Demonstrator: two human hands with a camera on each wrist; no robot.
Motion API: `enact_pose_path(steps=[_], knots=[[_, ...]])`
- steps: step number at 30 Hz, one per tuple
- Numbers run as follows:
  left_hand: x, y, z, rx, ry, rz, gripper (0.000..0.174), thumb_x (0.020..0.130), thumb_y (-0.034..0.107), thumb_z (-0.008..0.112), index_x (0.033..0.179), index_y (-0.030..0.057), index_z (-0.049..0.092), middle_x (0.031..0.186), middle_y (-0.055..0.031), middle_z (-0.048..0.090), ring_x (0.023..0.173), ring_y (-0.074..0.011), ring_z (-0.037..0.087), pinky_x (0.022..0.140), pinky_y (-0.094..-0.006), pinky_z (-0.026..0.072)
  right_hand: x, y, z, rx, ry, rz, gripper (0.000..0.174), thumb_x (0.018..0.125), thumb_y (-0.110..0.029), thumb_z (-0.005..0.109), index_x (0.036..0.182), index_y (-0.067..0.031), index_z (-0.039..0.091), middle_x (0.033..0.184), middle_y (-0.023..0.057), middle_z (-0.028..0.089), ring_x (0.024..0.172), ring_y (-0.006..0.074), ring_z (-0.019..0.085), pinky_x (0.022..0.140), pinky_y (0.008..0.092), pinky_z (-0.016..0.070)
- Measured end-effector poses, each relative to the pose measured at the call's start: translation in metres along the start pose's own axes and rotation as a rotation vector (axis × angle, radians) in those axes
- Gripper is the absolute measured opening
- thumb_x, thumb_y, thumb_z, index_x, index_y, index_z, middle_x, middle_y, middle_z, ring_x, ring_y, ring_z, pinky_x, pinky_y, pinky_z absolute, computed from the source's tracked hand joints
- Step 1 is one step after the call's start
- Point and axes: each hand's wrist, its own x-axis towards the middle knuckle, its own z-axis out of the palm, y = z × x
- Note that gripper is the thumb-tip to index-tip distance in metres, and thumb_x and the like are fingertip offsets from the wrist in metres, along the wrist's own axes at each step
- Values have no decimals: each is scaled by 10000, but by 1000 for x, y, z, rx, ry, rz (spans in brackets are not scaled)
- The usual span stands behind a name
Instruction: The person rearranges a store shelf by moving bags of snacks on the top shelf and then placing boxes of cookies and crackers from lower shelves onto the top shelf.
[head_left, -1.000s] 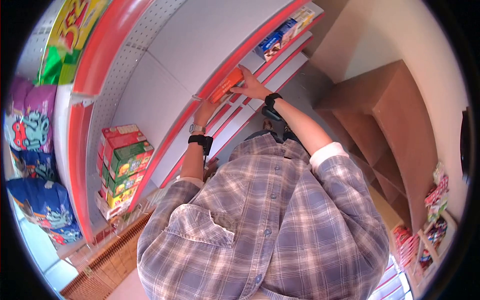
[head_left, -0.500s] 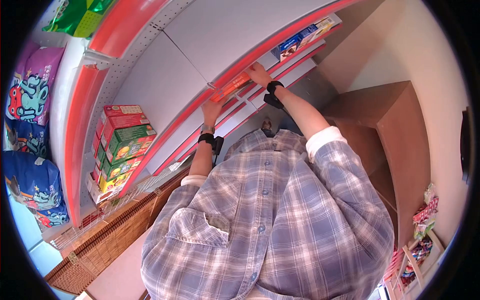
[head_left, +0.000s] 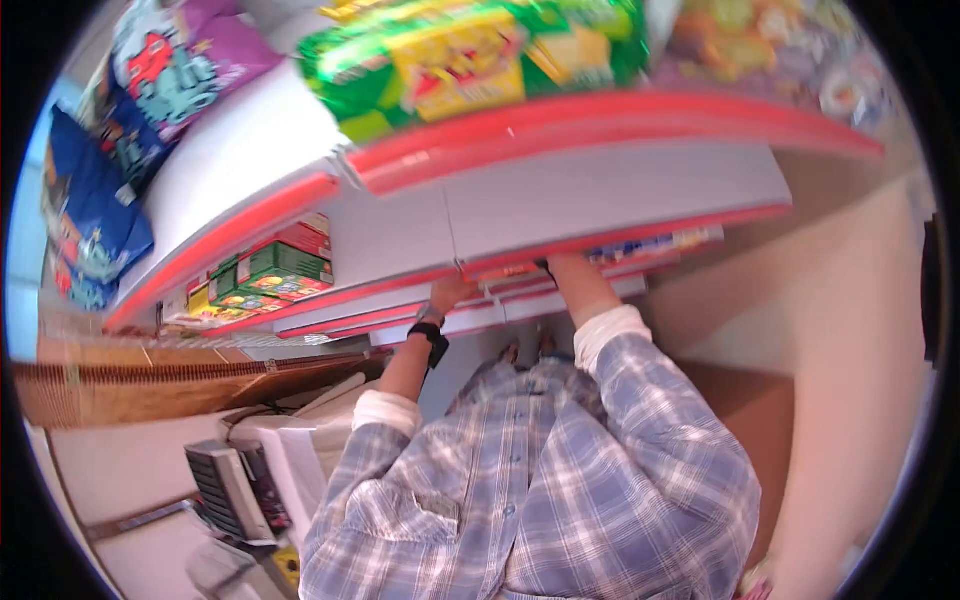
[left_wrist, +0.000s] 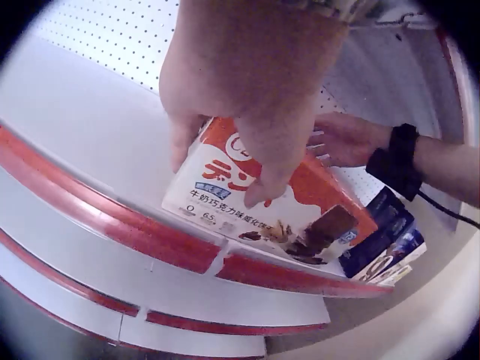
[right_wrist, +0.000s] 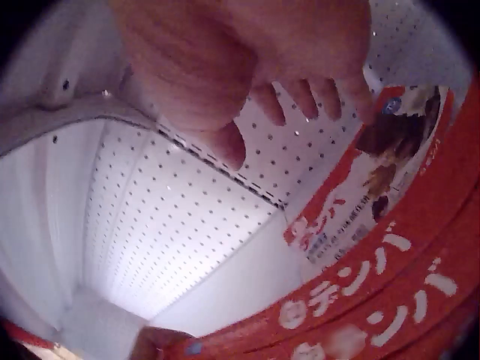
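Note:
In the left wrist view my left hand (left_wrist: 240, 97) grips an orange-and-white chocolate wafer box (left_wrist: 225, 180) from above, thumb on its printed front and fingers over its left end. That box sits at the red-fronted edge of a white shelf (left_wrist: 97, 176). Behind its right end is my right hand (left_wrist: 337, 140), fingers extended. Seen from the right wrist, the right hand (right_wrist: 247, 67) holds nothing in its spread fingers; one fingertip is right at another wafer box (right_wrist: 375, 176) further in. Orange box sides (right_wrist: 352, 292) fill the foreground. The shelf mostly hides the right hand in the head view.
Blue boxes (left_wrist: 386, 236) stand right of the wafer box. Green and red boxes (head_left: 285, 270) are on the shelf at left. A shelf above, edged in red (head_left: 600, 120), carries green bags (head_left: 470, 60). A wall (head_left: 850, 330) stands at right.
The head view has swung up and left, bringing the upper shelf's green bags into sight. The right hand has gone deeper into the shelf, off the orange box it touched earlier.

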Motion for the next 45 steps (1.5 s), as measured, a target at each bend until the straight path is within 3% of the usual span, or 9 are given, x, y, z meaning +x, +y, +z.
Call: enact_pose_path(steps=[3, 8, 14, 15, 27, 29, 36, 38, 45], knots=[[-32, 25, -34, -54, -11, 15, 450, 803, 662, 624, 964, 250, 706, 927, -33, 726, 882, -280, 703, 683, -446, 552, 6, 8, -1, -51, -98, 37, 426, 950, -333, 580, 1219, -5, 608, 1245, 234, 632, 1183, 396, 581, 1033, 429, 440], [-34, 35, -29, -110, 43, -34, 448, 799, 529, 644, 1164, 269, 640, 889, -100, 719, 848, -308, 703, 688, -476, 538, 6, 18, 0, -126, -229, 82, 419, 951, -328, 576, 1215, -4, 610, 1239, 234, 634, 1180, 397, 582, 1031, 432, 439], [-30, 36, -5, -214, 319, -85, 449, 724, 558, 736, 934, 162, 710, 871, -69, 722, 838, -297, 689, 725, -447, 525, 3, 31, -10, -214, -329, 123, 410, 954, -321, 571, 1210, -3, 613, 1231, 235, 637, 1176, 398, 583, 1030, 436, 437], [-39, 45, -27, -416, 132, -203, 461, 691, 522, 761, 969, 159, 700, 921, -83, 725, 858, -308, 687, 733, -436, 528, 5, 30, -12, -223, -344, 129, 409, 954, -320, 571, 1209, -3, 613, 1230, 235, 638, 1175, 398, 583, 1030, 436, 437], [-35, 47, -35, -352, -35, -284, 439, 690, 469, 745, 985, 145, 723, 974, -68, 730, 919, -284, 685, 799, -424, 523, -1, 48, -29, -305, -422, 201, 393, 959, -306, 561, 1199, 0, 619, 1215, 237, 644, 1167, 400, 585, 1027, 443, 434], [-33, 47, -22, -356, 195, -217, 442, 678, 450, 752, 986, 135, 722, 985, -71, 729, 942, -278, 681, 821, -414, 507, -2, 49, -32, -313, -429, 206, 391, 959, -304, 559, 1197, 0, 620, 1212, 237, 645, 1166, 401, 586, 1026, 444, 434], [-25, 44, -23, -348, 45, -235, 377, 702, 422, 742, 957, 145, 720, 960, -67, 726, 933, -269, 678, 823, -399, 500, -10, 47, -45, -362, -449, 202, 382, 962, -296, 554, 1191, 1, 623, 1203, 238, 648, 1161, 402, 587, 1025, 448, 432], [-28, 43, -28, -331, 135, -160, 287, 650, 283, 712, 875, 106, 736, 823, -140, 710, 806, -323, 695, 710, -438, 541, -10, 46, -48, -374, -467, 200, 379, 963, -294, 552, 1189, 2, 624, 1201, 238, 649, 1160, 403, 587, 1024, 450, 432], [-34, 52, -49, -198, 323, -60, 316, 629, 275, 706, 891, 103, 746, 872, -161, 710, 878, -343, 684, 762, -445, 529, -4, 42, -29, -408, -487, 172, 371, 965, -286, 547, 1183, 3, 627, 1192, 239, 653, 1156, 404, 588, 1022, 454, 430]])
